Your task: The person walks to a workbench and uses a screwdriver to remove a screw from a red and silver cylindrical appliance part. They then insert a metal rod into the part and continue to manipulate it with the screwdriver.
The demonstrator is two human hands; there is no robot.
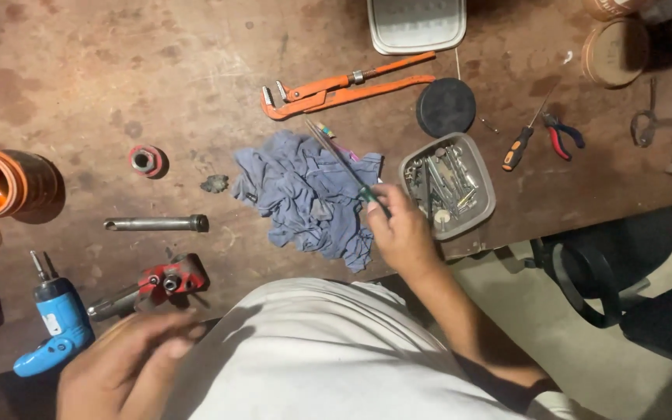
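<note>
You are looking straight down at a worn, stained brown desk [118, 62], with your white-shirted body at its near edge. Your right hand [400, 233] is raised over the near edge, its fingers [377, 214] clamped together on the green handle of a long thin screwdriver [344, 162]. The shaft slants up and away toward the far edge, crossing above a crumpled blue-grey rag [305, 198] that lies in the middle of the desk. The grip sits low on the handle, which seems to leave the whole shaft free.

Just right of that hand, touching the desk's near edge, sits a grey tray [485, 194] filled with loose metal bits and small parts, probably kept there for easy reach.

Your left hand [122, 365] is blurred at the near left corner, fingers curled loosely and somewhat apart; I cannot tell whether it holds anything. It is nearest a red metal fitting with a steel shank [161, 284] and a blue power drill [60, 323].

Farther off on the left lie a steel pin [157, 224], a small red ring-shaped part [145, 160] and an orange pipe piece [1, 183] near the left edge. Toward the far edge rests an orange pipe wrench [336, 89], a black round disc [446, 107] and a pale tray [418, 23]. On the right lie an orange-handled screwdriver [524, 140] and red-handled pliers [561, 134].
</note>
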